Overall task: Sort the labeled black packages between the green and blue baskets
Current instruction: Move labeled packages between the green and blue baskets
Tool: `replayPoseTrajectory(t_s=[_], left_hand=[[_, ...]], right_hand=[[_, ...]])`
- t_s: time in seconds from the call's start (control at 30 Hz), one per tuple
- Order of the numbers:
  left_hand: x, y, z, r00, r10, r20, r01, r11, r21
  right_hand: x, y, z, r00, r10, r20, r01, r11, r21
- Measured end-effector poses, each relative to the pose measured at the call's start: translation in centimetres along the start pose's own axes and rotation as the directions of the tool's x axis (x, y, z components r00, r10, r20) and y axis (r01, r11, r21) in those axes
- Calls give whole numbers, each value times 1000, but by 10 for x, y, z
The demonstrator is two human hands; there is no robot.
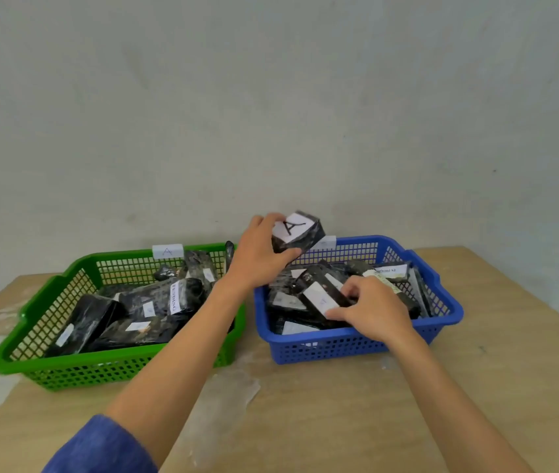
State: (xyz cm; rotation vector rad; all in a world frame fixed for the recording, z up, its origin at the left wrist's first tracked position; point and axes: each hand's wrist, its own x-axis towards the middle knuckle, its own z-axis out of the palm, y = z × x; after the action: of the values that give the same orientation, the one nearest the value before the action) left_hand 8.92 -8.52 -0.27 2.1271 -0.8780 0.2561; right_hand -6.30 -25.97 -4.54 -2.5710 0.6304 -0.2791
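My left hand [259, 254] grips a black package with a white label marked A [300, 232], lifted above the far left corner of the blue basket [356, 343]. My right hand [370, 307] reaches into the blue basket and its fingers hold a long black package with a white label [319, 295] lying on the pile there. The green basket [15, 356] stands to the left, tagged with a white card marked A [167, 250] on its back rim, and holds several black labeled packages [155, 302].
Both baskets stand side by side on a light wooden table [305, 421] against a grey wall. A white card [329, 241] is fixed to the blue basket's back rim, half hidden behind the lifted package. Pale scuffed patches mark the tabletop.
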Motion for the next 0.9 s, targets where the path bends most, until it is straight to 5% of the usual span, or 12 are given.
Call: replayPoseTrajectory(t_s=[0.2,0.3,0.4,0.63,0.9], left_hand=[[-56,-30,-87,966,43,-256,-77,990,-121],[-79,-69,-128,933,-36,-357,15,998,-61],[-93,-110,-164,896,-146,-419,161,987,2],[-107,-178,-207,881,-271,-387,339,933,119],[-98,-201,-199,893,-363,-265,431,859,277]], right_hand=[[-6,-9,-17,993,-3,-121,61,877,477],[-9,-38,-21,967,44,-253,159,667,727],[-6,-85,-9,958,4,-286,237,548,802],[29,-209,51,903,-345,-257,425,621,658],[106,-297,107,855,-518,-12,504,826,254]])
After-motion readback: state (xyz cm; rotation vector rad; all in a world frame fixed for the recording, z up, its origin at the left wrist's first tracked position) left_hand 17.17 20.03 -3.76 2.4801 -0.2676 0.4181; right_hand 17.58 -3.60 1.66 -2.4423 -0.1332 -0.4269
